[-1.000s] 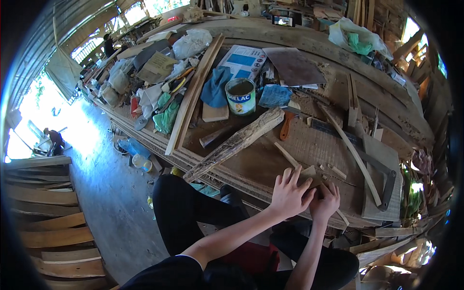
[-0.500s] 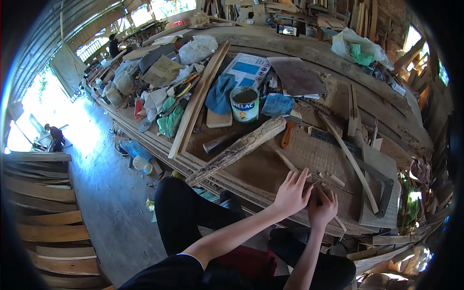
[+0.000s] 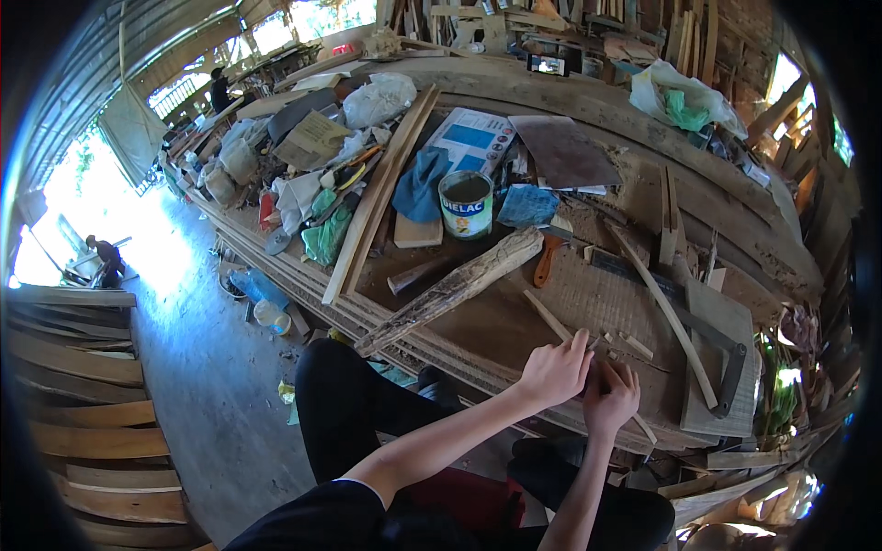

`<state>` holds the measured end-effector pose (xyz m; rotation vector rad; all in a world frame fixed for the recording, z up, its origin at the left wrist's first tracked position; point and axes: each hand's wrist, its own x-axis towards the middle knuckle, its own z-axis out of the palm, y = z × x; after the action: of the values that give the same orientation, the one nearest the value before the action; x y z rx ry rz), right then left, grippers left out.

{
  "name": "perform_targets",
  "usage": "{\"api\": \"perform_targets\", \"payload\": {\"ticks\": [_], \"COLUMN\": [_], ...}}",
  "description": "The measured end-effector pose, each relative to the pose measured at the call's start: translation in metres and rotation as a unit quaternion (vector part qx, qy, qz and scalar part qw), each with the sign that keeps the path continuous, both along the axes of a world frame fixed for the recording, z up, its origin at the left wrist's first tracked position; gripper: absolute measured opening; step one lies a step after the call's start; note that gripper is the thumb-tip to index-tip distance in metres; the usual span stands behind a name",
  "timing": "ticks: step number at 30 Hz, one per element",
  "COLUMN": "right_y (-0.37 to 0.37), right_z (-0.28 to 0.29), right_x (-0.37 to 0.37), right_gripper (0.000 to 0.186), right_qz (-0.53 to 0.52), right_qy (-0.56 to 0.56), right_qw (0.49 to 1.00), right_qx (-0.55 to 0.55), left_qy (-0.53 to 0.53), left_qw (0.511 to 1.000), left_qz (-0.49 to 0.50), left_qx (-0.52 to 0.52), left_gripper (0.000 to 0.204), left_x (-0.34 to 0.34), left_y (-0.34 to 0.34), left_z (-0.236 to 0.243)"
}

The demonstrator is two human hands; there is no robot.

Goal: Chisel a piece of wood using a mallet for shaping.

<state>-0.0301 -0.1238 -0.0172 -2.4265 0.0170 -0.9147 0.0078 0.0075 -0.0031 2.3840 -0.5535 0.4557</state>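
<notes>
My left hand (image 3: pixel 557 372) is at the front of the dusty workbench, fingers bent and pressed together around something small that they mostly hide. Just to its right, my right hand (image 3: pixel 610 397) has curled fingers on the same small dark piece, which I cannot make out. A thin wooden strip (image 3: pixel 547 312) runs toward and under my hands. Ahead lie a long rough wooden piece (image 3: pixel 459 280), an orange-handled scraper (image 3: pixel 549 257) and a printed metal can (image 3: pixel 467 213). Small offcuts (image 3: pixel 634 342) lie beyond my fingers, with a metal square (image 3: pixel 733 365) and a pale curved strip (image 3: pixel 666 312) to the right.
Long boards (image 3: pixel 381 193), plastic bags (image 3: pixel 377 99), a blue cloth (image 3: pixel 418 188) and a phone (image 3: pixel 548 65) lie on the bench. Curved planks (image 3: pixel 87 436) are stacked at left, beside the concrete floor (image 3: pixel 211 386). Two people (image 3: pixel 106 257) (image 3: pixel 219 89) are in the distance at left.
My left hand has closed more, its spread fingers now bent together, and moved slightly down beside the right hand. The whole scene sits a little lower in the picture as the view shifted.
</notes>
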Motion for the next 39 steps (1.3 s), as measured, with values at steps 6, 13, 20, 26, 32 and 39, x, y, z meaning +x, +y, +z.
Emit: {"api": "perform_targets", "payload": {"ticks": [6,13,20,26,32,39], "right_y": [0.002,0.002,0.01,0.001,-0.001,0.004], "right_z": [-0.003,-0.003,0.001,-0.004,-0.005,-0.007], "right_x": [0.0,0.0,0.002,0.001,0.001,0.001], "right_gripper": [0.014,0.013,0.011,0.011,0.013,0.013], "right_qz": [-0.004,-0.014,-0.016,-0.028,-0.03,-0.029], "right_qy": [-0.004,-0.007,-0.017,-0.02,-0.02,-0.02], "right_qw": [1.0,1.0,1.0,0.999,0.999,0.999], "right_qx": [-0.006,-0.009,-0.016,-0.006,-0.018,-0.011], "left_qy": [0.013,-0.026,0.023,0.062,-0.004,-0.107], "left_qw": [0.999,0.997,0.996,0.997,0.998,0.994], "left_qz": [0.041,0.072,0.08,0.029,0.039,-0.022], "left_qx": [0.032,-0.025,0.032,0.04,0.038,0.007], "left_gripper": [0.03,0.028,0.036,0.035,0.029,0.032], "left_x": [0.007,0.003,0.003,0.01,0.011,0.017], "left_y": [-0.012,-0.013,-0.004,-0.01,-0.011,-0.011], "left_z": [-0.003,-0.007,0.002,0.0,-0.003,-0.012]}}
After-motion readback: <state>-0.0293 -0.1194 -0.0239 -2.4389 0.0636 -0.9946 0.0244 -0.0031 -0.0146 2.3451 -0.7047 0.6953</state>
